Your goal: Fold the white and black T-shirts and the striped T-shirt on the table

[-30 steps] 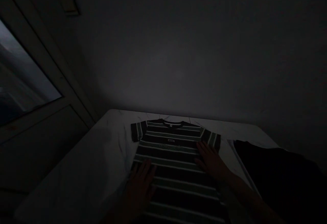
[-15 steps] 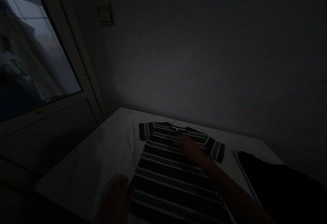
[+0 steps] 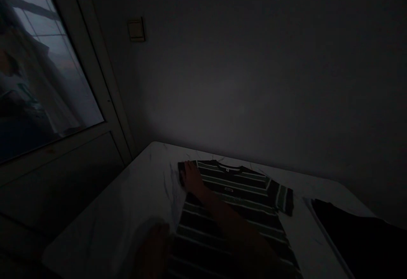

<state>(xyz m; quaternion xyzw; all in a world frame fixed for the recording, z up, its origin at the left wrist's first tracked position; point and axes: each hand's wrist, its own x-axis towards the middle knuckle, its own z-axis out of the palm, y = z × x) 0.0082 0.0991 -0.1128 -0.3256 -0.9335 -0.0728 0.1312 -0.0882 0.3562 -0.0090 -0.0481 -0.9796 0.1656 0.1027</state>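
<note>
A short-sleeved T-shirt (image 3: 229,205) with dark, green and thin white stripes lies spread flat on the marble-patterned table (image 3: 133,194), its collar toward the wall. My right hand (image 3: 192,177) reaches across the shirt and rests on its left sleeve, fingers stretched out over the cloth. The right forearm covers part of the shirt's front. At the lower left, my left hand (image 3: 154,245) lies beside the shirt's left edge in deep shadow. Its fingers look extended and flat, with nothing seen in them.
A black cloth item (image 3: 359,236) lies on the table at the right. Behind the table rises a plain wall (image 3: 241,79) with a light switch (image 3: 136,29). To the left stands a door (image 3: 95,71) with a glass pane. The room is very dim.
My right hand has moved left, from the shirt's chest below the collar to its left sleeve. My left hand stays near the shirt's left edge. The view has shifted slightly.
</note>
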